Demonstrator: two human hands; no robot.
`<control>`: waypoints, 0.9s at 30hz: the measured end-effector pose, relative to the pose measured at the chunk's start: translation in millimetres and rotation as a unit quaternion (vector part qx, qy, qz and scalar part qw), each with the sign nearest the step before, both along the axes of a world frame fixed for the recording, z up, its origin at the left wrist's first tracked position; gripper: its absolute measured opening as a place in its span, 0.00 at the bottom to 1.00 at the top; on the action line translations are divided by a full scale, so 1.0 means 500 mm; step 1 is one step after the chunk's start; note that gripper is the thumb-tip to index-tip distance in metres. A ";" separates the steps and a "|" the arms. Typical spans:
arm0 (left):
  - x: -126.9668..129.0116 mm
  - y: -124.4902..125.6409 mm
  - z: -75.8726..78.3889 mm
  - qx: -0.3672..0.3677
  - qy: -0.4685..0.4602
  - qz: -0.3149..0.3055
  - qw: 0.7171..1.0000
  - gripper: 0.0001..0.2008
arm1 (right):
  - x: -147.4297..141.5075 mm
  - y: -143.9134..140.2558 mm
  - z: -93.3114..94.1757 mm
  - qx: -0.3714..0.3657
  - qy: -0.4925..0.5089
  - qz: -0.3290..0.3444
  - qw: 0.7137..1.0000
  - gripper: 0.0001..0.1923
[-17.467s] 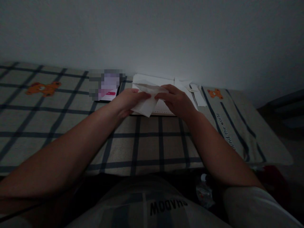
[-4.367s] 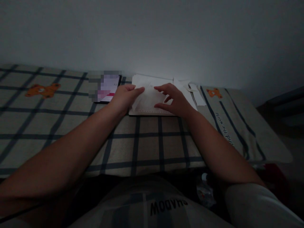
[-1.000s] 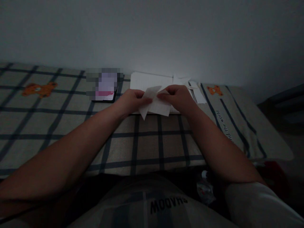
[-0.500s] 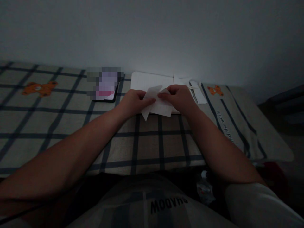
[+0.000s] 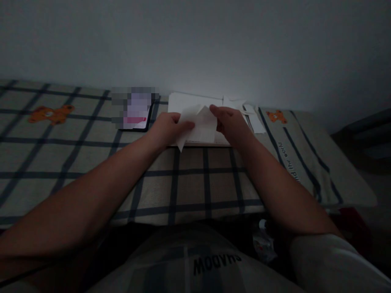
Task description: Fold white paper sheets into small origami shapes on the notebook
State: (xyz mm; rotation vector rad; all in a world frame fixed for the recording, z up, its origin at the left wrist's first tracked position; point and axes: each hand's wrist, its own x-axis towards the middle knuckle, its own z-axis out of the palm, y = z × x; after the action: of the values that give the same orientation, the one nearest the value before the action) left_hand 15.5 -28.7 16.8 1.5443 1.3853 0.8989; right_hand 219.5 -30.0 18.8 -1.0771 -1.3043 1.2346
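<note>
The left hand (image 5: 166,129) and right hand (image 5: 232,123) each pinch a side of the white paper (image 5: 200,126), holding it up between them so it can bend. Under it lies a pad (image 5: 183,103) on the bed (image 5: 76,162).

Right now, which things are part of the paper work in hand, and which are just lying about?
In hand:
left hand
right hand
paper
pad under it

Lying about:
phone
scraps
bottle
blanket
</note>
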 end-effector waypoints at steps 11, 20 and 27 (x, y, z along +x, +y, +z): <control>0.010 0.002 0.001 -0.104 -0.183 0.013 0.977 0.03 | -0.009 0.007 -0.021 -0.079 0.094 0.113 0.986 0.16; 0.016 0.001 0.011 -0.140 -0.216 0.010 0.966 0.02 | -0.011 0.003 -0.029 -0.083 0.066 0.130 0.986 0.27; 0.011 -0.008 0.005 -0.070 -0.105 -0.006 0.992 0.06 | -0.010 -0.002 -0.031 -0.103 0.055 0.143 0.983 0.27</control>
State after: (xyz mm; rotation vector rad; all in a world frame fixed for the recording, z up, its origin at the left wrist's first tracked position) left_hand 21.0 -32.8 19.5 1.3114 1.2589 0.9087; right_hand 214.3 -30.9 3.4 -0.9707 -1.2979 1.6504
